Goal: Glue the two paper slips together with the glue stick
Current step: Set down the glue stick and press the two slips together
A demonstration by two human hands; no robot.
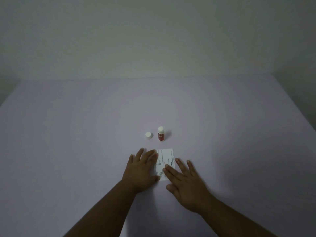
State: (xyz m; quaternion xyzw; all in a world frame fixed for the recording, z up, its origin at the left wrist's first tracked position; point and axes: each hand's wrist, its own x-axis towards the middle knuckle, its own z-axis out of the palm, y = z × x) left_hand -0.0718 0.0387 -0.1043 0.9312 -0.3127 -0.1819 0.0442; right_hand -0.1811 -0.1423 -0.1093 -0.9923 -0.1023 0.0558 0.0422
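White paper slips lay near me on the counter, long axis running near-to-far, left hand and right hand both flat, pressing them; uncapped glue stick stood just beyond.

The table has a smooth, matt, pale lilac surface with no visible grain or sheen. On it lies thin white printed paper, flat and matt, with fine dark text. Farther off, the glue stick looks like smooth plastic: a red body with a slight gloss and a white top. Left of it, the white cap is smooth plastic too.
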